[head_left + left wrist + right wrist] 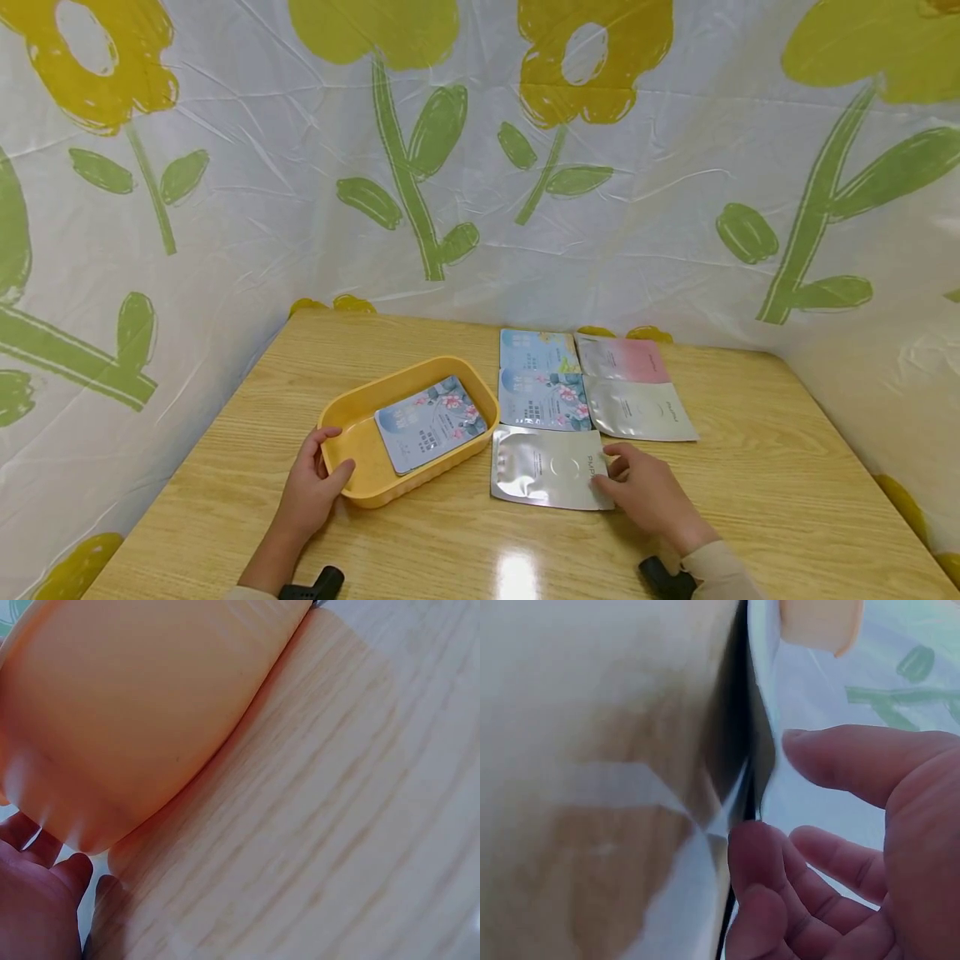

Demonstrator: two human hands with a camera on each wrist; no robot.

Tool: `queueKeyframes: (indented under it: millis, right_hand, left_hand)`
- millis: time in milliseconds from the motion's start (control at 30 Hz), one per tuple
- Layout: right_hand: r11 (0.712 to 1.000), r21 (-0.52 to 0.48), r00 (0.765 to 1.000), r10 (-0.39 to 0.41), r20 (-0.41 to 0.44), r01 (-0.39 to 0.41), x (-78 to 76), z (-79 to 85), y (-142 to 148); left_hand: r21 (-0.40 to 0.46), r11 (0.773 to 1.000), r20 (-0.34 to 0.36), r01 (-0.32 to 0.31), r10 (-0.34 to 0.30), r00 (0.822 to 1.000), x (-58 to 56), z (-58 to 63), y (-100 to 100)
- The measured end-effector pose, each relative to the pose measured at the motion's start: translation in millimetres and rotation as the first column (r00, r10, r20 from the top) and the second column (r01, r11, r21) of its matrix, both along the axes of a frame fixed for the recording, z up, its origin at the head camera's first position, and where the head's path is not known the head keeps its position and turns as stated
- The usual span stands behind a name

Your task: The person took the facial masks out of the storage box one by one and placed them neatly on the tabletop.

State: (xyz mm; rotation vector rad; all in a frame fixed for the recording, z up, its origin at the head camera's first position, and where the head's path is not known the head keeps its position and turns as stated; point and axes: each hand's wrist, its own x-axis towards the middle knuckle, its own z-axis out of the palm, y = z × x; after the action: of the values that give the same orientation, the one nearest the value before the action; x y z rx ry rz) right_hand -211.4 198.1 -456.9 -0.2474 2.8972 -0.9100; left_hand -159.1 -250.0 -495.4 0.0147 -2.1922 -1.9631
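Observation:
A yellow plastic basket [367, 492] sits at the left of the table, and my left hand [313, 483] holds its near-left end, thumb over the rim. In it lies a blue floral face mask packet [431, 423]. My right hand [645, 487] pinches the right edge of a silver-green face mask packet [547, 467], thumb on top. In the right wrist view the edge of that packet [763, 757] stands a little off the table, by the fingertips [754, 851]. The left wrist view shows the basket's outer wall [142, 712] beside the fingers.
Behind the held packet lie a blue floral packet [540, 400], a light blue packet [534, 350], a pink and silver packet [622, 358] and another silver-green packet [641, 408]. The wooden table [757, 467] meets a flower-printed cloth [660, 208] at the back and sides.

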Motion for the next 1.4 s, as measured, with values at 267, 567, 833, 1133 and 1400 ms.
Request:
queueKeyframes:
  millis: [267,567,833,1133,1400]
  right_hand:
    - [0.996,-0.085,0.998,0.027,-0.062,-0.032,1.1,8.0,-1]
    - [0.960,-0.244,0.988,0.113,-0.107,-0.136,-2.0,22.9,-21]
    - [0.911,-0.327,0.967,0.222,-0.124,-0.251,-10.2,35.4,-46]
    - [0.897,-0.319,0.952,0.292,-0.095,-0.307,-15.2,49.0,-57]
    - [0.876,-0.291,0.923,0.361,-0.133,-0.385,-31.4,63.5,-92]
  left_hand:
    - [-0.004,1.000,-0.003,-0.001,0.001,1.000,-0.7,-1.3,-1]
    - [-0.004,1.000,-0.001,0.001,-0.001,1.000,-1.3,-1.1,0]
    - [-0.007,1.000,-0.002,0.001,-0.001,1.000,-0.8,-0.6,0]
    - [-0.018,1.000,0.005,-0.002,0.002,1.000,1.8,-4.4,-1]
    - [-0.007,1.000,0.021,-0.008,0.008,1.000,-2.6,-2.2,-2]
